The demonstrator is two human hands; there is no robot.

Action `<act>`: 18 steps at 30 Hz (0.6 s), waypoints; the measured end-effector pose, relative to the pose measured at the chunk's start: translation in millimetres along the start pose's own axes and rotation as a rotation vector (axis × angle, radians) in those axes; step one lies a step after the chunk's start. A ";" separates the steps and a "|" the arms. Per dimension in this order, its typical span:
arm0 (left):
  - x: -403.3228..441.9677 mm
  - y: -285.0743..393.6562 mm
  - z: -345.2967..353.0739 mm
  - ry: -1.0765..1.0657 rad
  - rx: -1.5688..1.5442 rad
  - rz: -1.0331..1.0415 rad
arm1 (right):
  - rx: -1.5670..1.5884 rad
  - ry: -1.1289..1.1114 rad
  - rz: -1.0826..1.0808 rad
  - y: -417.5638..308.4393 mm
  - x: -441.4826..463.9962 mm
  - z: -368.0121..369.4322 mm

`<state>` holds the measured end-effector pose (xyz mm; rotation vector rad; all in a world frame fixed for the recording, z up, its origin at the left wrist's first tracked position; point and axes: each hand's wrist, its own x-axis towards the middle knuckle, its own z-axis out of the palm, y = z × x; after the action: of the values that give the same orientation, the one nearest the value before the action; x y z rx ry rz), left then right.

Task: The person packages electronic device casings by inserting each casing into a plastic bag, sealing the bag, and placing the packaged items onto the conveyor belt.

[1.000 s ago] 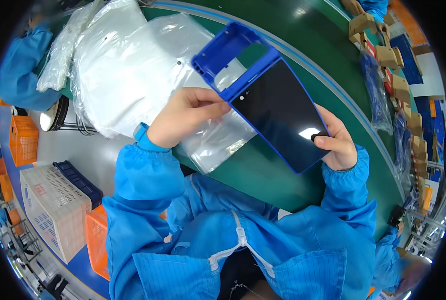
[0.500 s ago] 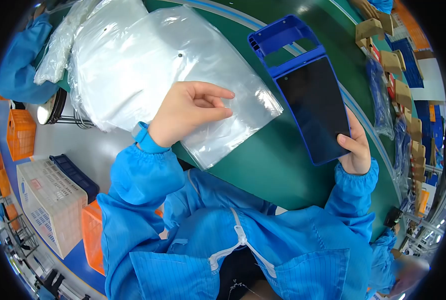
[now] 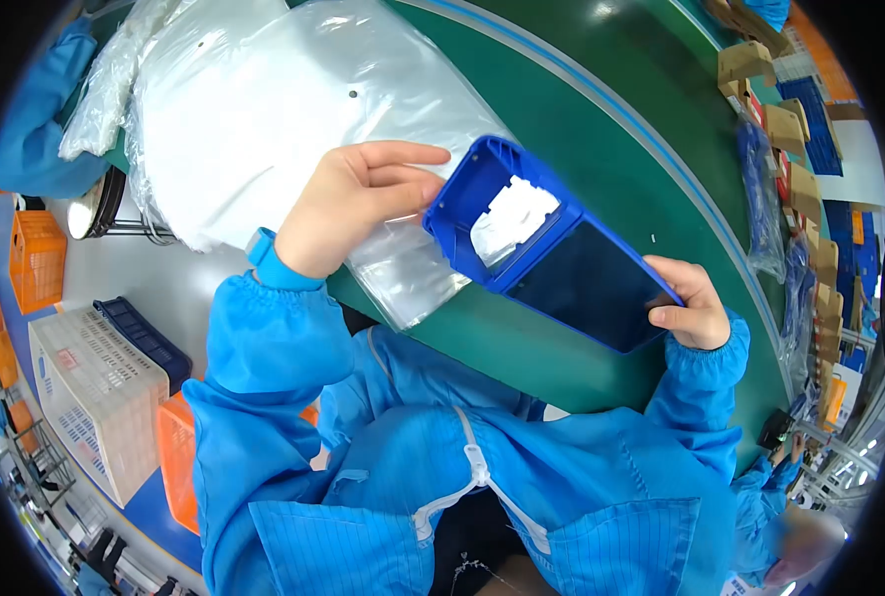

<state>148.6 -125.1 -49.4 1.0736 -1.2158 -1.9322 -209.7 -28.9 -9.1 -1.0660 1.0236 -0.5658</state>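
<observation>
A blue handheld terminal (image 3: 584,282) with a dark screen is tilted above the green table. My right hand (image 3: 691,305) grips its lower right end, thumb over the front. The open compartment (image 3: 452,221) at its other end faces my left hand. A bright white patch (image 3: 512,216) shows inside that compartment; I cannot tell what it is. My left hand (image 3: 348,199) is beside the compartment's edge, fingers apart, thumb near or touching the rim. Below and behind the left hand lies a pile of clear plastic bags (image 3: 254,109).
The green table (image 3: 442,348) has a metal strip (image 3: 651,124) along its far side. Cardboard boxes (image 3: 785,129) line the right. At left stand a white crate (image 3: 100,397) and orange crates (image 3: 37,260). A co-worker's blue sleeve (image 3: 45,139) is at upper left.
My right hand has turned the terminal, so its compartment end has swung left and down to my left hand. My left hand has shifted slightly left.
</observation>
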 end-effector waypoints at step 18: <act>-6.8 -15.7 17.9 0.354 0.975 0.701 | 0.067 0.345 -0.176 -4.6 -32.6 -18.6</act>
<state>135.2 -105.8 -57.2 1.1192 -2.0135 -0.5482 -240.5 -13.0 6.0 -1.0249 1.2068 -0.9448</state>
